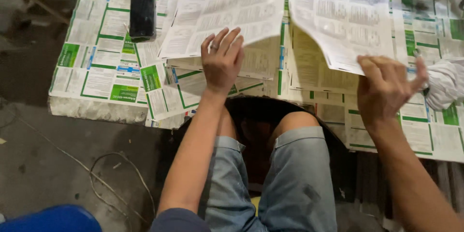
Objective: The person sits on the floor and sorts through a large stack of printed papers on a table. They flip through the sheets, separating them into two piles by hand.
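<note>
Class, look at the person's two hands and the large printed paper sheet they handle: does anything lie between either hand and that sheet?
Nothing visible does. The left hand rests flat at the edge of the large white printed paper sheet, and the right hand pinches its other half directly.

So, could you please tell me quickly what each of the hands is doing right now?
Left hand: open, fingers spread, flat on the printed paper sheets.
Right hand: closed, pinching the lower edge of the lifted sheet.
</note>
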